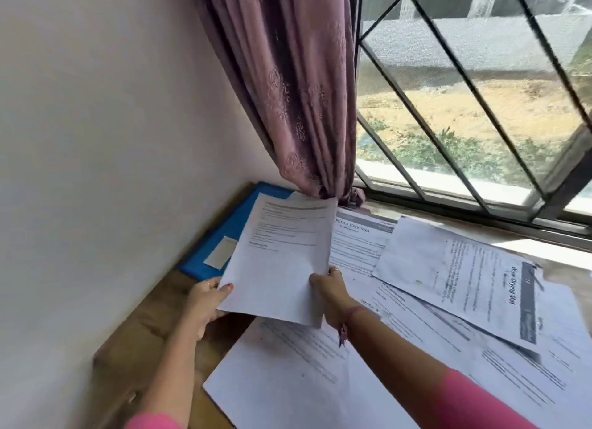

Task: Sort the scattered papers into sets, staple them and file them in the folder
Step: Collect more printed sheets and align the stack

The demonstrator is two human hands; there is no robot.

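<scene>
A printed white sheet (282, 255) is lifted above the wooden table, held by both hands. My left hand (205, 303) pinches its lower left corner, thumb on top. My right hand (330, 292) grips its lower right edge. Behind the sheet a blue folder (221, 233) with a pale label lies flat against the wall. Several other printed papers lie scattered: one at the window side (461, 278), one under it (362, 243), a large one near me (288, 374). No stapler is in view.
A white wall closes the left side. A mauve curtain (298, 92) hangs down to the table's far corner, touching the held sheet's top. A barred window (474, 108) runs along the far edge. Bare wood (144, 339) shows at the table's left.
</scene>
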